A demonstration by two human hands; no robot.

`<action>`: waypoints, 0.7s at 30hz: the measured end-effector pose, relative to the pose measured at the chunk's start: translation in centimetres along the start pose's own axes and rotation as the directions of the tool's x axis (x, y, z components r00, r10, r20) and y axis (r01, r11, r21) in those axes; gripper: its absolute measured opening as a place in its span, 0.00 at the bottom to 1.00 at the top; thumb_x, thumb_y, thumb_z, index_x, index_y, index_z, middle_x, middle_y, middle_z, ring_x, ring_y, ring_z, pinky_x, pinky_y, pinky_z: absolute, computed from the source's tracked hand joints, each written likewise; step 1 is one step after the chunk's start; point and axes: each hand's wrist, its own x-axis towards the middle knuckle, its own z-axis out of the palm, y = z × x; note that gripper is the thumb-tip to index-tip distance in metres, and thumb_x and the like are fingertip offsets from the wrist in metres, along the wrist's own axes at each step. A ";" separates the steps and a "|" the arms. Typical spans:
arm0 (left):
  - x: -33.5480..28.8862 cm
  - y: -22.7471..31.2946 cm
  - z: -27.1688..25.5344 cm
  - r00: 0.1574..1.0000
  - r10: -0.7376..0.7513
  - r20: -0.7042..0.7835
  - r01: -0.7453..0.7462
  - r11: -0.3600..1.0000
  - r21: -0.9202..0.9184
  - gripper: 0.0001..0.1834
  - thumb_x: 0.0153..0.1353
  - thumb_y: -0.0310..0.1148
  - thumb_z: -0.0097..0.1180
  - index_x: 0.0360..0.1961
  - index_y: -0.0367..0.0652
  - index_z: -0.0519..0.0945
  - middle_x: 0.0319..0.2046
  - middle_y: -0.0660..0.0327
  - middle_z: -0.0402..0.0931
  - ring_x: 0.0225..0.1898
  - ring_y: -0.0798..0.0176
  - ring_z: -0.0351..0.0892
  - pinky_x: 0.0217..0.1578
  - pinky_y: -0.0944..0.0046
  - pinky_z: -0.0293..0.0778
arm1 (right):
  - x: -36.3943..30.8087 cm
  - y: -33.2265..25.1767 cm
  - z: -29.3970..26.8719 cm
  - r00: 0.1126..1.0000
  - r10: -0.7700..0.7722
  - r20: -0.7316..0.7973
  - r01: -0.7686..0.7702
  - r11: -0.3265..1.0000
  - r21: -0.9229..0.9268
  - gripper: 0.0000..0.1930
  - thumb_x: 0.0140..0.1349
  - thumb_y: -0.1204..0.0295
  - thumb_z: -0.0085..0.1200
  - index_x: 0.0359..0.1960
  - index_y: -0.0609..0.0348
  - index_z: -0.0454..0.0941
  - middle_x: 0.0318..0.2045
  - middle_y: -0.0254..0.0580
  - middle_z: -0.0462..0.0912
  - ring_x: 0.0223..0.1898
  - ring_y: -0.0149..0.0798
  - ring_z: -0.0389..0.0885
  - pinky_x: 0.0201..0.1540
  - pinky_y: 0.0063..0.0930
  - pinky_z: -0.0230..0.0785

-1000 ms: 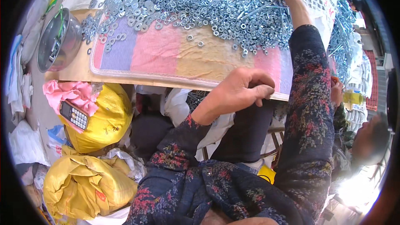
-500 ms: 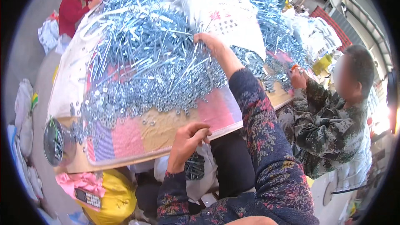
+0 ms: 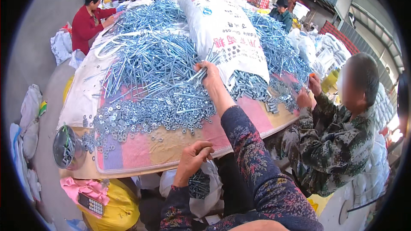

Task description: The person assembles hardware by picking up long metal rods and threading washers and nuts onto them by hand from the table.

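Observation:
My right hand (image 3: 208, 75) reaches over a heap of long, thin silvery metal rods (image 3: 150, 53), its fingers closed around several rods whose ends stick out past the fingers. Nearer to me, small metal nuts and washers (image 3: 150, 115) lie spread in front of the rods. My left hand (image 3: 193, 161) hovers near the table's front edge, fingers curled and thumb pressed to them. Whatever it holds, if anything, is hidden. Below it, an open white bag (image 3: 212, 192) contains metal rods.
A full white printed sack (image 3: 233, 30) lies across the heap, with short metal sleeves (image 3: 248, 86) beside it. A clear bucket (image 3: 76, 156) stands at the table's left corner. A phone (image 3: 90, 204) rests on a yellow bag (image 3: 122, 207). A person in camouflage (image 3: 342, 132) works at right.
The view has tilted up, showing more of the far end and other people. My right hand has closed around rods and come a little nearer; my left hand stays curled near the edge.

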 end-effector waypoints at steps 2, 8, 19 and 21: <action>-0.7 -0.3 -0.4 1.000 -0.013 -0.005 0.013 1.000 0.007 0.09 0.64 0.25 0.52 0.44 0.36 0.79 0.32 0.61 0.81 0.28 0.72 0.79 0.28 0.73 0.73 | -1.2 -0.4 1.8 0.998 0.036 0.049 -0.036 0.999 0.000 0.09 0.52 0.80 0.53 0.33 0.75 0.73 0.29 0.54 0.80 0.26 0.45 0.82 0.25 0.33 0.77; -1.4 -1.0 -0.6 1.000 -0.001 -0.003 0.001 1.000 -0.009 0.09 0.66 0.27 0.52 0.44 0.36 0.79 0.32 0.62 0.80 0.28 0.73 0.78 0.28 0.73 0.71 | -4.0 -4.9 3.9 0.990 0.114 0.085 -0.124 0.983 0.135 0.11 0.59 0.80 0.49 0.39 0.80 0.72 0.28 0.52 0.80 0.25 0.39 0.81 0.27 0.29 0.74; -1.2 -0.3 0.4 0.994 0.057 -0.096 -0.041 0.986 0.160 0.08 0.64 0.27 0.52 0.39 0.33 0.79 0.27 0.62 0.78 0.25 0.71 0.78 0.27 0.71 0.71 | -16.5 -7.1 -4.8 0.948 -0.137 0.287 0.283 0.776 -0.565 0.08 0.53 0.82 0.58 0.36 0.73 0.80 0.27 0.46 0.84 0.27 0.35 0.82 0.34 0.25 0.74; -1.5 -0.6 1.2 0.995 0.034 -0.095 -0.019 0.988 0.151 0.08 0.64 0.27 0.52 0.39 0.33 0.79 0.28 0.62 0.78 0.25 0.71 0.78 0.27 0.71 0.72 | -17.4 -7.1 -6.0 0.949 -0.142 0.280 0.275 0.806 -0.524 0.08 0.53 0.81 0.59 0.36 0.72 0.80 0.28 0.45 0.84 0.28 0.35 0.83 0.35 0.25 0.74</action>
